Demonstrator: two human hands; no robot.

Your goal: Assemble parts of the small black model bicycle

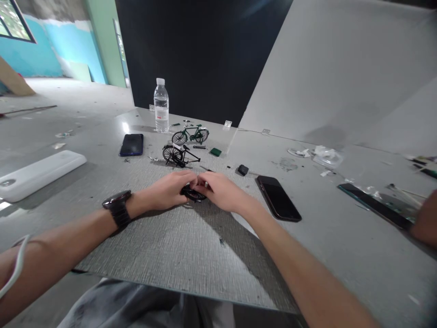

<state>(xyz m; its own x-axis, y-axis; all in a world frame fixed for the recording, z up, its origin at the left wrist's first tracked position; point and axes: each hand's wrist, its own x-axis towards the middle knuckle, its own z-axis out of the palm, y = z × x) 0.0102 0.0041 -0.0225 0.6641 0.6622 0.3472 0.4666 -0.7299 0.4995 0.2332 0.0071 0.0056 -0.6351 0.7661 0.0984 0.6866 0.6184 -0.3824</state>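
Observation:
My left hand (pixel 174 187) and my right hand (pixel 218 189) meet over the table in front of me, fingers closed on a small black model bicycle wheel (pixel 194 195). The wheel lies low between them, partly hidden by my fingers. Just beyond stands a black model bicycle frame (pixel 186 157) with its rear wheel on and no wheel at its front end. Farther back is a green model bicycle (pixel 191 133) with both wheels. A thin dark tool (pixel 206 169) lies right behind my fingers.
A water bottle (pixel 161 107) and a dark blue phone (pixel 131 145) stand and lie at the back left. On the right lie a black phone (pixel 278 198) and a small black block (pixel 242 170). A white power bank-like slab (pixel 41 175) is at left. Another person's hand (pixel 426 221) shows far right.

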